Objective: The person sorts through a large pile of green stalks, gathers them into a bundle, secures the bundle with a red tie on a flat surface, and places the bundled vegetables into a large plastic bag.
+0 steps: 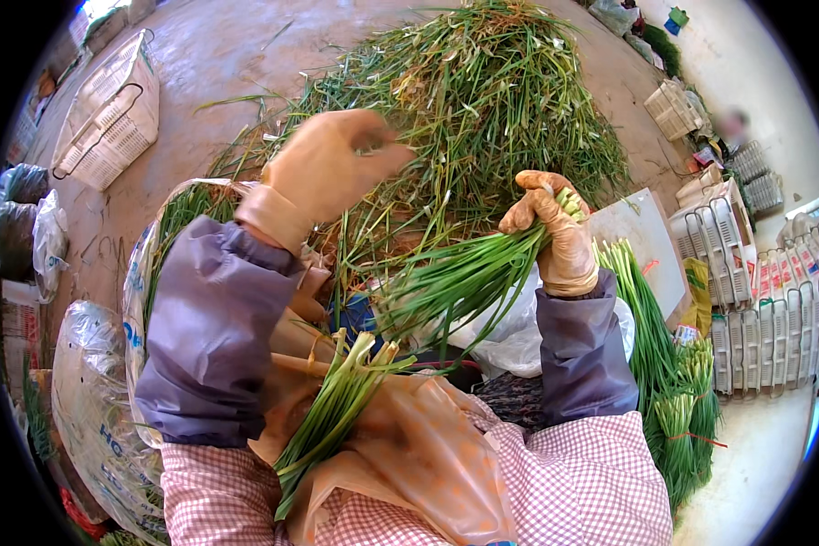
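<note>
My right hand [553, 228], in a pale glove, grips a bunch of green garlic chives [474, 269] near the whitish cut ends. The leaves fan out down and to the left. My left hand [334, 164], also gloved and blurred, is raised over the near left side of a heap of loose leaves and trimmings [491, 102]. Its thumb and fingers are curved with a gap between them, and I see nothing held there. Another small bunch of chives [334, 416] lies across my lap on an orange translucent plastic apron [423, 464].
Long chives [638, 307] and tied bundles [682, 416] lie at my right, beside a white board [638, 246]. Stacked white plastic crates [768, 341] stand farther right. A white basket [112, 116] sits at upper left; plastic bags [99, 409] line my left side.
</note>
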`<action>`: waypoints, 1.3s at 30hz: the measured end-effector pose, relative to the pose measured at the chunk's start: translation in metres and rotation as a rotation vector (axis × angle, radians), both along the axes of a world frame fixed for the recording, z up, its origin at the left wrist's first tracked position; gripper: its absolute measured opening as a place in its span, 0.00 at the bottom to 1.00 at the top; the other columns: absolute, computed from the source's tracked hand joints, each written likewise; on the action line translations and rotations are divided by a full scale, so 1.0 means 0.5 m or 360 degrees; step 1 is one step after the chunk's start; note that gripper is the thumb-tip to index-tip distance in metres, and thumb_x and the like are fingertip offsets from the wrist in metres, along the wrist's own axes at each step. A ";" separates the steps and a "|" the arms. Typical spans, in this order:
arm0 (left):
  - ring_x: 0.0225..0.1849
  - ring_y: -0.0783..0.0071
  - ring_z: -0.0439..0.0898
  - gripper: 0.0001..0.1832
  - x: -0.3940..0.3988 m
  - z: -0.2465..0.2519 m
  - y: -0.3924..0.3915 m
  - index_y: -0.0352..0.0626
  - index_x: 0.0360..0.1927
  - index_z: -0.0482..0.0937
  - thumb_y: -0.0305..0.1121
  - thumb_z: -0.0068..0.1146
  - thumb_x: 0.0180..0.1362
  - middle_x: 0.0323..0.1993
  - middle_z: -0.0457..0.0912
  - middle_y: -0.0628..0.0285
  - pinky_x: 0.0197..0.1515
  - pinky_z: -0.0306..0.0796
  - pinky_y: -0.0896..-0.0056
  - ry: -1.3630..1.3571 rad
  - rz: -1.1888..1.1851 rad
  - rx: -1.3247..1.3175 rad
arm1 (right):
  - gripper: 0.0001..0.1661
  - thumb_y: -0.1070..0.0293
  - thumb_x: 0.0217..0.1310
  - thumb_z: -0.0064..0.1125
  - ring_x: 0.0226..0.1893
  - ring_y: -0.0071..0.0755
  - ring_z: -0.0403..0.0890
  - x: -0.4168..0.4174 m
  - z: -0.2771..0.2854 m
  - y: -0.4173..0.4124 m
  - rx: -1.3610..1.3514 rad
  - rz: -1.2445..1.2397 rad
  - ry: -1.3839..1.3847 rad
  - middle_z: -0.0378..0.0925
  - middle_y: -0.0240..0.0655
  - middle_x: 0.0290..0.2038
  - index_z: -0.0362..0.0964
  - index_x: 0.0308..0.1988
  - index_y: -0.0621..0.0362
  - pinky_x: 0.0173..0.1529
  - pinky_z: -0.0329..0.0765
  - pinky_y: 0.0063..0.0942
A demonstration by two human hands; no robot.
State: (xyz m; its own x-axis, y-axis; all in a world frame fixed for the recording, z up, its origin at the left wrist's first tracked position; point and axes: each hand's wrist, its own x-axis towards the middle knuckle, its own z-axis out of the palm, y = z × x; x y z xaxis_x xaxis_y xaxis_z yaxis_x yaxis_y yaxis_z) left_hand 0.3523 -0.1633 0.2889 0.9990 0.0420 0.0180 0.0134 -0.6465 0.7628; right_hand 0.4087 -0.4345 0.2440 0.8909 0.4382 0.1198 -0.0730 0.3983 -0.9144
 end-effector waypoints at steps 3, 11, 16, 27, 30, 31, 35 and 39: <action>0.62 0.64 0.70 0.41 0.016 -0.014 -0.092 0.35 0.64 0.65 0.45 0.69 0.50 0.61 0.72 0.48 0.63 0.65 0.64 -0.0032 -0.0512 -0.0966 | 0.16 0.68 0.64 0.57 0.20 0.26 0.72 -0.005 0.039 0.011 -0.0010 0.0081 -0.0116 0.71 0.33 0.20 0.71 0.48 0.69 0.28 0.73 0.26; 0.49 0.71 0.76 0.35 0.024 -0.075 -0.133 0.39 0.56 0.70 0.38 0.73 0.46 0.45 0.79 0.61 0.53 0.70 0.70 0.0643 -0.1230 -0.1483 | 0.18 0.69 0.63 0.57 0.15 0.22 0.65 -0.012 0.081 0.100 0.0531 0.0406 -0.0050 0.63 0.27 0.15 0.70 0.49 0.70 0.20 0.67 0.24; 0.47 0.70 0.78 0.33 0.006 -0.111 -0.138 0.41 0.56 0.70 0.36 0.72 0.47 0.46 0.78 0.63 0.50 0.73 0.67 0.0777 -0.0980 -0.1949 | 0.11 0.79 0.63 0.52 0.35 0.28 0.78 0.025 0.032 0.117 0.0227 0.0386 -0.0620 0.78 0.41 0.46 0.73 0.46 0.64 0.40 0.75 0.24; 0.32 0.80 0.80 0.19 0.014 -0.134 -0.168 0.43 0.46 0.82 0.22 0.66 0.48 0.31 0.82 0.67 0.37 0.75 0.74 0.0715 -0.0187 -0.1556 | 0.33 0.41 0.70 0.36 0.49 0.38 0.79 0.134 0.149 0.045 -0.0239 -0.0088 -0.1033 0.79 0.41 0.48 0.71 0.56 0.57 0.59 0.69 0.39; 0.31 0.75 0.80 0.19 0.041 -0.177 -0.190 0.44 0.48 0.81 0.26 0.66 0.50 0.32 0.83 0.65 0.35 0.76 0.72 0.0611 -0.0144 -0.2216 | 0.26 0.58 0.63 0.53 0.55 0.44 0.75 0.078 0.116 0.116 -0.1209 0.0328 -0.1808 0.76 0.46 0.52 0.70 0.56 0.60 0.61 0.68 0.36; 0.30 0.74 0.80 0.18 0.044 -0.178 -0.191 0.43 0.47 0.80 0.28 0.66 0.50 0.31 0.82 0.65 0.35 0.75 0.71 0.0598 -0.0163 -0.2265 | 0.26 0.65 0.59 0.60 0.57 0.46 0.73 0.052 0.101 0.143 -0.1567 0.0556 -0.2109 0.75 0.48 0.53 0.70 0.56 0.62 0.62 0.68 0.35; 0.33 0.71 0.80 0.13 0.028 -0.187 -0.175 0.41 0.41 0.80 0.30 0.62 0.51 0.31 0.82 0.61 0.37 0.75 0.68 0.0662 -0.0268 -0.1507 | 0.28 0.66 0.58 0.64 0.57 0.36 0.73 0.093 0.037 0.081 -0.0712 0.0140 -0.0945 0.76 0.41 0.53 0.69 0.57 0.60 0.61 0.69 0.31; 0.30 0.71 0.80 0.11 0.032 -0.208 -0.163 0.42 0.37 0.81 0.30 0.61 0.48 0.27 0.81 0.63 0.36 0.74 0.69 0.0383 -0.0302 -0.1214 | 0.29 0.60 0.53 0.67 0.54 0.43 0.75 0.074 0.050 0.081 -0.1257 0.0188 -0.1629 0.77 0.43 0.50 0.72 0.53 0.60 0.61 0.69 0.38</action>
